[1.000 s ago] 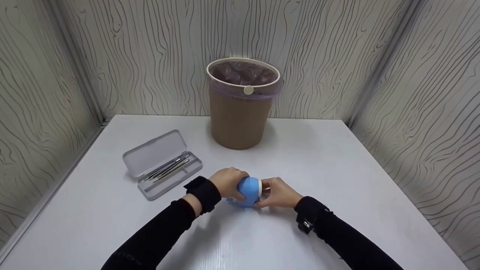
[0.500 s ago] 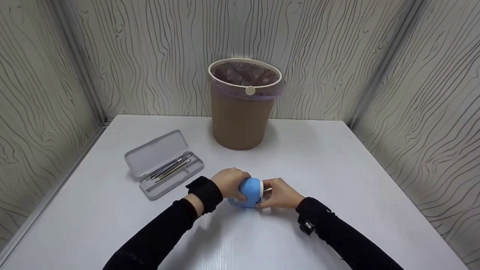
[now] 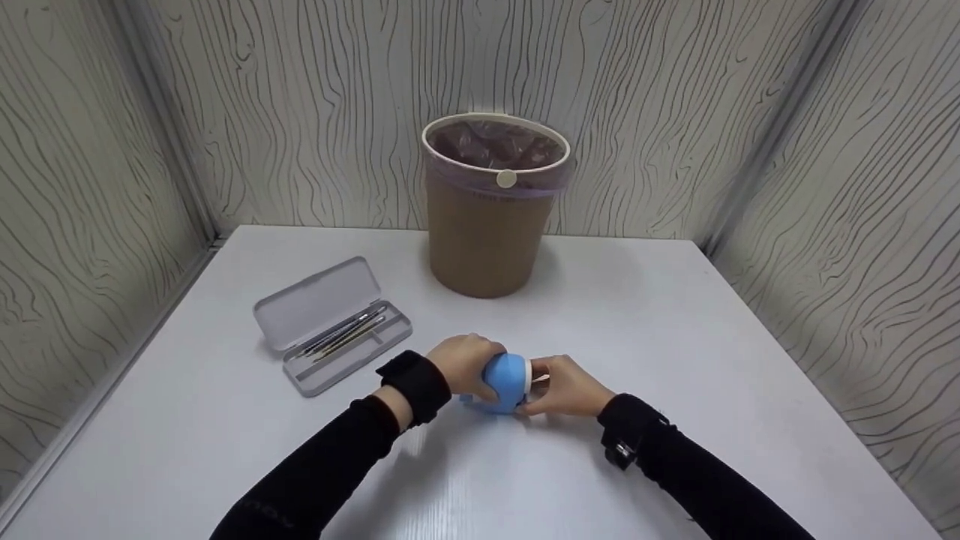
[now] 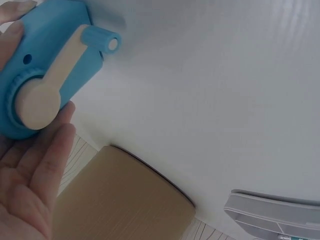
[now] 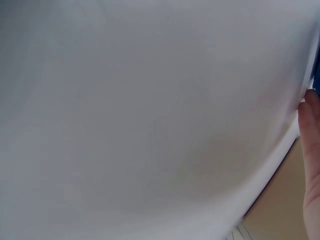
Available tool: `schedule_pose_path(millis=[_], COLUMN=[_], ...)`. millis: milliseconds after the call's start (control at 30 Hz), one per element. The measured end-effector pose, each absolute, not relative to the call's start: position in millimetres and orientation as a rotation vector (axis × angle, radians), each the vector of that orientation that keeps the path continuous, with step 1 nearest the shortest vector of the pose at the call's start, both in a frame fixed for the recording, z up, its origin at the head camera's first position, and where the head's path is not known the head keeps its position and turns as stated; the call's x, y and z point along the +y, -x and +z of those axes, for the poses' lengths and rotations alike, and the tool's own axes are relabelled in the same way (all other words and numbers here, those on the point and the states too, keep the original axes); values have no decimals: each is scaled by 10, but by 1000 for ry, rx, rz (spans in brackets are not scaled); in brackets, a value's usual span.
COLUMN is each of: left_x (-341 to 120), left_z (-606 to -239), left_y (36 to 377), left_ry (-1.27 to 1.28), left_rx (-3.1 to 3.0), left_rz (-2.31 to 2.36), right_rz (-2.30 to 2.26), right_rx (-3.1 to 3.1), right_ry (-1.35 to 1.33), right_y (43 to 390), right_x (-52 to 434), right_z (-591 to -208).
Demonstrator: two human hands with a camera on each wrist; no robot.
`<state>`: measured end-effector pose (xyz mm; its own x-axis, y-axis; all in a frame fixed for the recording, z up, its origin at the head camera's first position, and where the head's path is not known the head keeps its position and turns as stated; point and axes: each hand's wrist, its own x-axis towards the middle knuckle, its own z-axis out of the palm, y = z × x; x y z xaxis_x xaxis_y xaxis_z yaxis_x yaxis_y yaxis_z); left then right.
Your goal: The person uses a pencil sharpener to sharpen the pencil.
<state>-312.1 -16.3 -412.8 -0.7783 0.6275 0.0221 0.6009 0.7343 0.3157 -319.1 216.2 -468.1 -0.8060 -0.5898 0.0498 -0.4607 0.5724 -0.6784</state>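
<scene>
A blue hand-crank pencil sharpener (image 3: 507, 381) lies on its side low over the white table, between the two hands. My left hand (image 3: 466, 366) grips its body from the left, thumb on the near side. In the left wrist view the sharpener's cream crank (image 4: 65, 60) and its blue knob (image 4: 100, 40) face the camera. On the other side, my right hand (image 3: 566, 386) holds the sharpener's white-rimmed end between thumb and curled fingers; what lies inside those fingers is hidden. The right wrist view catches only fingers (image 5: 311, 130) at its right edge.
An open grey pencil case (image 3: 319, 307) with several pencils (image 3: 345, 335) lies left of the hands. Behind stands a brown bin (image 3: 484, 240) with a purple liner. Wood-patterned panels (image 3: 337, 90) enclose the table (image 3: 637, 322) at the back and sides.
The head view has shifted slightly, so everything sits a little further right. Both hands keep their hold on the pencil sharpener.
</scene>
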Motion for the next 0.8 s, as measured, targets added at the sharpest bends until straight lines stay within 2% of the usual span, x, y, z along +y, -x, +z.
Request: schedule_pose_path(millis=[800], left_x=[-126], left_z=[-4129], left_y=[3112], left_ry=[-985], left_rx=[2846], left_rz=[420], right_rz=[-1060], right_rx=[2597], right_ry=[885], right_y=[3204], right_x=[2209], right_z=[-4693])
